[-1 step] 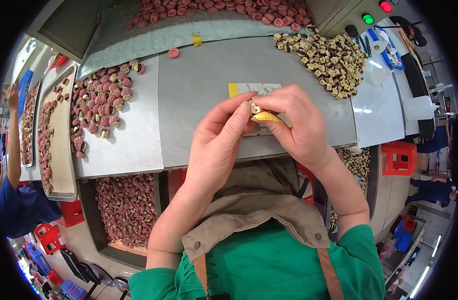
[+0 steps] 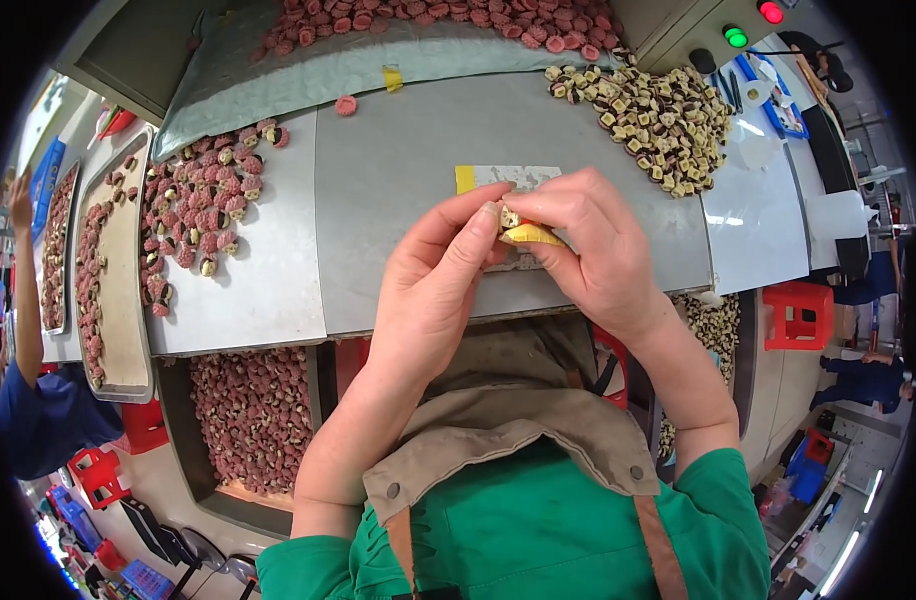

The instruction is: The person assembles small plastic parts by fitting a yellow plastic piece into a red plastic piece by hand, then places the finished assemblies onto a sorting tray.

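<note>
My two hands meet above the middle of the grey worktop. My left hand (image 2: 433, 265) is closed, pinching a small cream-coloured piece (image 2: 509, 217) with dark specks between thumb and fingers. Against that piece, my right hand (image 2: 603, 250) is closed around a small yellow curved thing (image 2: 531, 236) with a bit of orange-red beside it; its kind is not clear. Below the hands lies a whitish, worn patch (image 2: 523, 177) with a yellow strip at its left end. My fingers cover part of both held things.
Pink ridged cups (image 2: 458, 12) are heaped at the back; one loose cup (image 2: 346, 105) lies nearer. Cream-and-dark small pieces (image 2: 658, 125) pile up at right. Pink-and-cream assembled pieces (image 2: 203, 200) spread at left, beside a metal tray (image 2: 128, 300). Below stands a full bin (image 2: 253, 420). Another person's arm (image 2: 28, 280) shows far left.
</note>
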Motion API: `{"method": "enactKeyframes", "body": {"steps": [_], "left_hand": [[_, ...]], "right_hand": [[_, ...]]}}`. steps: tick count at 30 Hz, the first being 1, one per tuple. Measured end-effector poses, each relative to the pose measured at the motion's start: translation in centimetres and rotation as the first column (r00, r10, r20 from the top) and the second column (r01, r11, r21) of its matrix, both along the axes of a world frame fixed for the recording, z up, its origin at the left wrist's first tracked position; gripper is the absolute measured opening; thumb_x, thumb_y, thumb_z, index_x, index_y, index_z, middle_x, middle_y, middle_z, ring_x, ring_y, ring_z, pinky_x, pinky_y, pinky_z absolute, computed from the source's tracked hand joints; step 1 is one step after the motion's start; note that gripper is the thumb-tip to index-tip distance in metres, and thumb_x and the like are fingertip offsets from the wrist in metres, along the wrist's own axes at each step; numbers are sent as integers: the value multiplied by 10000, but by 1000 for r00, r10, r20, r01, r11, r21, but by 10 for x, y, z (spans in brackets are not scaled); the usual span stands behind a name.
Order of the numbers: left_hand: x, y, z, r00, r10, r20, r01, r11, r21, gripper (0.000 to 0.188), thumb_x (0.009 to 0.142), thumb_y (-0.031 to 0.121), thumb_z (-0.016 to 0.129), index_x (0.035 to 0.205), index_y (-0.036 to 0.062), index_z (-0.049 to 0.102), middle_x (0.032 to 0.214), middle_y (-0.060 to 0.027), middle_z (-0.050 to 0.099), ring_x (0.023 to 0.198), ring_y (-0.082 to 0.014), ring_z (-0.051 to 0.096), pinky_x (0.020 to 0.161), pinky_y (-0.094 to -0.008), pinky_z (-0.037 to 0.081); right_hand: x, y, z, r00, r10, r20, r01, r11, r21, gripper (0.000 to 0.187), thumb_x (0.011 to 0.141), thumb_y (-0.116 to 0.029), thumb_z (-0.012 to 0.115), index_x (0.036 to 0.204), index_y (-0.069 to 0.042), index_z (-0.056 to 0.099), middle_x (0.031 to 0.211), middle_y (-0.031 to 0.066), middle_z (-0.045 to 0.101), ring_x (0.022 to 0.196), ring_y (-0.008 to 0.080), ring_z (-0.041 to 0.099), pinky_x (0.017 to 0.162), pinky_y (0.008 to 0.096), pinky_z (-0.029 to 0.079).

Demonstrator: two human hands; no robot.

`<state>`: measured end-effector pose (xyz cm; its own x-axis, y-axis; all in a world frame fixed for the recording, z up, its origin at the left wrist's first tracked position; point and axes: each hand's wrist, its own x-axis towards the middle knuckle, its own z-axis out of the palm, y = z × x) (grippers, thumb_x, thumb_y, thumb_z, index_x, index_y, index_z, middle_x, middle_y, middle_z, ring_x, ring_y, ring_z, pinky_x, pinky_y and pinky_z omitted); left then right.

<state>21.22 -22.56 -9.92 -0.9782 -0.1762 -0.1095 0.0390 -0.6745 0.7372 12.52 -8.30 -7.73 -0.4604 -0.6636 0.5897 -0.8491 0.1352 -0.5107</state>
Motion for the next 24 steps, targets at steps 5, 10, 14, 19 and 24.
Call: {"method": "enactKeyframes", "body": {"steps": [5,10,14,19,24], "left_hand": [[1,-6,-3,991,-133,-23,132,990,-48,345,957,202,556,1234,-3,536,1114,-43,593,981,-90,541,835,-230,441],[1,4,10,993,-110,50,116,983,-140,526,930,141,589,1372,-4,344,1055,-90,589,944,-120,570,853,-256,468],[3,20,7,999,-23,24,28,975,-220,592,894,87,621,1385,-5,303,1023,-96,579,930,-130,578,857,-271,479],[0,31,-9,998,1,-65,-36,840,-541,539,846,3,610,1330,7,373,982,-69,561,923,-120,567,826,-255,473],[3,31,-3,997,33,-76,-69,835,-546,471,835,32,632,1264,3,442,974,-61,566,871,-114,570,771,-258,482]], "right_hand": [[-1,9,3,997,-29,70,27,999,18,285,821,-211,682,1044,-47,617,968,85,587,900,240,570,781,345,475],[-6,17,-2,994,63,84,-68,995,68,288,802,-265,703,998,-68,629,974,61,589,907,233,556,784,343,462],[-8,22,-13,995,55,79,-57,998,27,259,743,-180,749,952,-88,626,932,47,596,856,220,555,745,329,462],[-7,23,-28,998,25,58,-23,999,-34,294,664,-102,765,919,-96,618,889,43,594,815,231,553,716,335,465],[-2,19,-24,999,-15,-38,12,997,-78,303,672,-102,765,936,-89,616,891,52,597,796,234,559,697,335,468]]}}
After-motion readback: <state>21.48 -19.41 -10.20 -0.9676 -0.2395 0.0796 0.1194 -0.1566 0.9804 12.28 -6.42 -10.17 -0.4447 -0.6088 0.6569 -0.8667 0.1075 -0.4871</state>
